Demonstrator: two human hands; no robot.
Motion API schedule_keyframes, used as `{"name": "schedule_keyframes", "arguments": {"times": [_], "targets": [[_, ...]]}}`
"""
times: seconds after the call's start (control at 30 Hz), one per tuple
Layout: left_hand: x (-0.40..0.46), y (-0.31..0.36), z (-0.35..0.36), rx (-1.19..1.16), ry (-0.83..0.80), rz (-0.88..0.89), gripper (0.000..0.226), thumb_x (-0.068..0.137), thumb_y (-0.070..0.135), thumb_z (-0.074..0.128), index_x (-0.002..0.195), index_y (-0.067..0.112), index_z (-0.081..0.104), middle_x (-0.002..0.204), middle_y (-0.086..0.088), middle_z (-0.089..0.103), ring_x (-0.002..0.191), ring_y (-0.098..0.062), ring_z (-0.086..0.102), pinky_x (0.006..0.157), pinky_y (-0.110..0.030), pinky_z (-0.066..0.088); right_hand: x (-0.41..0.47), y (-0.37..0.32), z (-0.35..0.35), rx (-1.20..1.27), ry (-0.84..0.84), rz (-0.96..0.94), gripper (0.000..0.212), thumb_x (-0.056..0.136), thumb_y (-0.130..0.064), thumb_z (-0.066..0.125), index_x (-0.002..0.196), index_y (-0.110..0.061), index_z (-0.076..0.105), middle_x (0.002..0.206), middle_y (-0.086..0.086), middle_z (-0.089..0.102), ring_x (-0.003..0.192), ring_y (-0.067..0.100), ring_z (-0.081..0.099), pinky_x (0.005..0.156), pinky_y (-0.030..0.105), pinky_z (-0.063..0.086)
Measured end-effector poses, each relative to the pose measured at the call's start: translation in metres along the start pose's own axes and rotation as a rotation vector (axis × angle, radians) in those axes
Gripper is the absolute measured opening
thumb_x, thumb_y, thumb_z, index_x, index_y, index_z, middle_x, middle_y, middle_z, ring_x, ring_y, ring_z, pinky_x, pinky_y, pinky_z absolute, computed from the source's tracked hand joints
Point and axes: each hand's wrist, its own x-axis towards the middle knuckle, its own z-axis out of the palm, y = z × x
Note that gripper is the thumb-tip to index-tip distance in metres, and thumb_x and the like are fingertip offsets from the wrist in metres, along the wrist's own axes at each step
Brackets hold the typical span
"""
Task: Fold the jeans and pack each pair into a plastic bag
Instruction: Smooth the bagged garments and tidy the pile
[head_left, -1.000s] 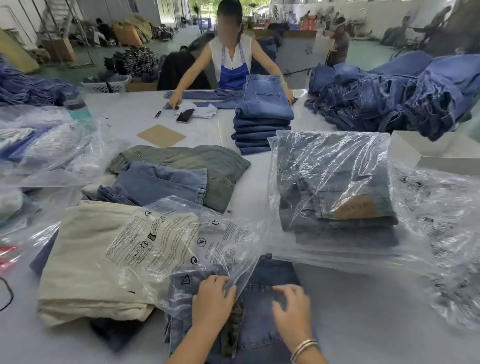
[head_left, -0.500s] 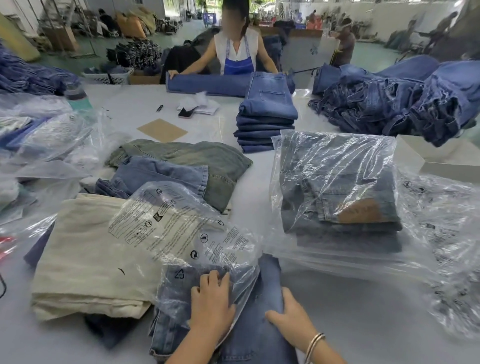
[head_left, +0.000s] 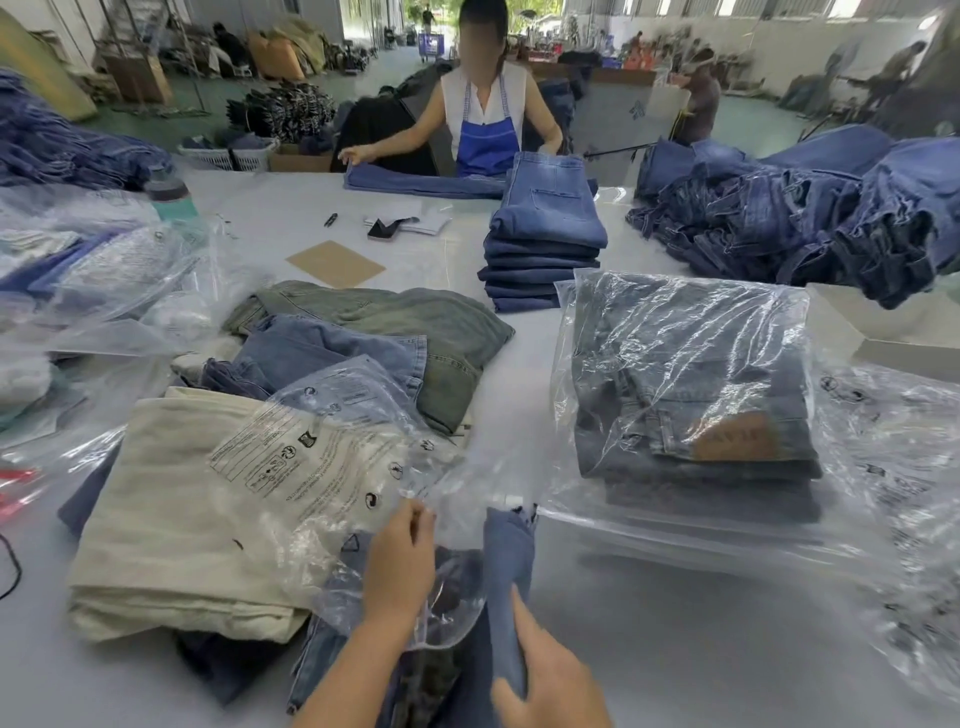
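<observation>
**Folded jeans going into a clear printed bag**

The folded jeans (head_left: 506, 597) lie at the near edge of the pale, smooth tabletop (head_left: 701, 623), a narrow stack of mid-blue denim with a soft, faded weave. A thin, crinkled plastic bag (head_left: 322, 467), transparent and printed with black warning text and symbols, is drawn partly over their left side and trails back over a folded cream pair of trousers (head_left: 171, 519) just left of the jeans.

The left hand (head_left: 397, 566) rests on top of the jeans, its fingertips pinching the bag's film and lifting it. The right hand (head_left: 545, 675) is at the jeans' right edge, thumb pressed along the denim and fingers curled around the fold, gripping it.

Right of the jeans stands a stack of bagged jeans (head_left: 691, 395), glossy wrinkled plastic over dark denim with a brown waist patch. Behind the jeans lie loose olive and light-blue pairs (head_left: 374, 332), rumpled; farther behind them, a neat stack of folded blue jeans (head_left: 545, 244) and a flat brown cardboard square (head_left: 335, 262). At the far side of the tabletop a person in a blue apron (head_left: 485, 130) has both hands on a pair of jeans.

Compared with half a second ago, the left hand has risen from lying flat on the bag to pinching its film, the bag's mouth stands higher, and the right hand has shifted from a flat rest beside the denim to a grip on its edge.
</observation>
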Motion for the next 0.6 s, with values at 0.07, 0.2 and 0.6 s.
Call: {"name": "schedule_keyframes", "arguments": {"times": [0.07, 0.2, 0.6], "targets": [[0.004, 0.011, -0.008, -0.078, 0.024, 0.117, 0.016, 0.100, 0.021, 0.047, 0.095, 0.030, 0.060, 0.063, 0.010, 0.056, 0.054, -0.001, 0.052, 0.053, -0.013, 0.039, 0.006, -0.014, 0.000, -0.136, -0.096, -0.021, 0.077, 0.095, -0.037, 0.042, 0.146, -0.040, -0.016, 0.147, -0.008, 0.034, 0.127, 0.011, 0.044, 0.100, 0.023, 0.037], [-0.001, 0.018, -0.019, -0.098, -0.232, 0.220, 0.022, 0.100, 0.022, 0.048, 0.110, 0.027, 0.066, 0.082, 0.003, 0.067, 0.070, -0.004, 0.061, 0.063, -0.020, 0.047, 0.023, -0.038, -0.003, -0.243, 0.034, -0.074, 0.077, 0.090, -0.035, 0.047, 0.152, -0.027, 0.002, 0.136, 0.008, 0.050, 0.110, 0.030, 0.058, 0.084, 0.034, 0.047], [-0.007, -0.009, -0.017, 0.004, -0.513, -0.243, 0.054, 0.082, 0.011, 0.054, 0.133, 0.028, 0.046, 0.112, 0.010, 0.061, 0.098, -0.007, 0.056, 0.073, -0.018, 0.041, 0.038, -0.002, 0.010, 0.523, 0.042, -0.359, 0.061, 0.087, 0.016, 0.048, 0.118, -0.033, 0.063, 0.109, -0.007, 0.067, 0.099, -0.012, 0.056, 0.096, 0.019, 0.039]]}}
